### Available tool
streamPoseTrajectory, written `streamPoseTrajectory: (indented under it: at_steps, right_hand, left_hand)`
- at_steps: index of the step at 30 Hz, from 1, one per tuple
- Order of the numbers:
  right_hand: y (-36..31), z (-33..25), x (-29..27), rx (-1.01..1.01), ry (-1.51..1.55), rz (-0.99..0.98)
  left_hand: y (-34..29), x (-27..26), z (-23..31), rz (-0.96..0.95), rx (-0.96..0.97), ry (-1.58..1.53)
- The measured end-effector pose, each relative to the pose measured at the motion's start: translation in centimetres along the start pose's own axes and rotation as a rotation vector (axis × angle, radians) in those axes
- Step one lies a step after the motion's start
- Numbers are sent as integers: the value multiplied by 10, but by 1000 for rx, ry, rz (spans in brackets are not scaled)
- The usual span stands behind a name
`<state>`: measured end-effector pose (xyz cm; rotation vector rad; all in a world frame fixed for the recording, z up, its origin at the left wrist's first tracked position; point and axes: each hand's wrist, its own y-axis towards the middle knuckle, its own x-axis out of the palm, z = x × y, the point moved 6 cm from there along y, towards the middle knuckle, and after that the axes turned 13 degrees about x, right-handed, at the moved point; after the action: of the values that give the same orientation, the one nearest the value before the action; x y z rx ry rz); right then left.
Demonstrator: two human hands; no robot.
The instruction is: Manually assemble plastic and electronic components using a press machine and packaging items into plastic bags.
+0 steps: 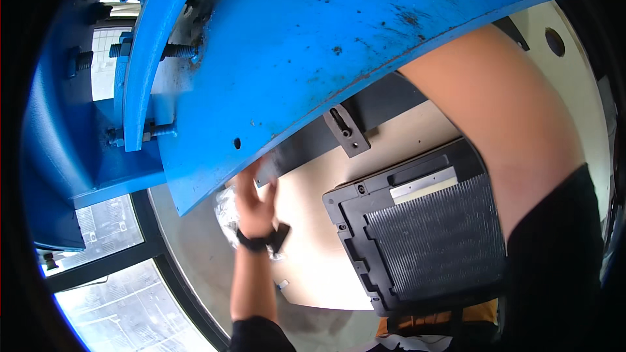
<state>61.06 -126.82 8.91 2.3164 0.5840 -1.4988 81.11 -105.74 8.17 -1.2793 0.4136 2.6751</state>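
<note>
My left hand (255, 203) reaches up to the lower edge of a large blue metal panel (313, 58). It is somewhat blurred, but its fingers look stretched and apart, with nothing visible in them. A crumpled clear plastic bag (227, 215) lies beside that hand, on a pale board (313, 234). My right arm (502, 104) passes behind the blue panel, which hides the hand. Under the panel's edge runs a dark flat bar (385, 104), and a slotted dark bracket (347, 132) sits against it.
A black plastic case (352, 254) holding a row of thin, dark, ridged pieces (443, 241) lies on the board below my right arm. Blue frame parts with long bolts (176, 51) stand at left. Dark-framed window panes (150, 306) show at the lower left.
</note>
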Motion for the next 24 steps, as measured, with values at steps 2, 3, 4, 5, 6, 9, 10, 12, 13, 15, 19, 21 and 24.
streamPoseTrajectory:
  at_steps: [2,3,4,5,6,9,10,12,13,15,19,21,24]
  right_hand:
    - [2,-12,-2,-7,34,3]
    - [5,-18,-1,-15,53,8]
    - [7,-20,3,-11,65,6]
    - [8,-21,10,-10,76,-6]
    - [7,-21,18,-5,86,-19]
    - [4,-25,41,9,135,-60]
    - [0,-26,50,19,151,-78]
    - [-7,-26,68,39,183,-113]
    - [-10,-25,75,42,197,-125]
    - [-16,-25,86,47,224,-149]
    - [-28,-30,103,57,283,-183]
    - [-33,-32,109,62,309,-195]
    - [-37,-33,110,72,346,-202]
  left_hand:
    - [-52,-1,34,9,-17,7]
    - [-82,1,32,78,-65,-25]
    - [-102,6,31,3,-97,90]
    - [-117,12,35,-66,-152,129]
    - [-126,21,34,-79,-158,127]
    - [-155,38,25,-205,-138,172]
    - [-158,43,27,-263,-143,234]
    - [-157,47,31,-333,-156,286]
    - [-155,47,30,-375,-164,291]
    - [-155,47,28,-418,-180,292]
    - [-157,48,27,-472,-137,291]
    - [-158,50,28,-492,-141,309]
    - [-157,48,26,-461,-133,286]
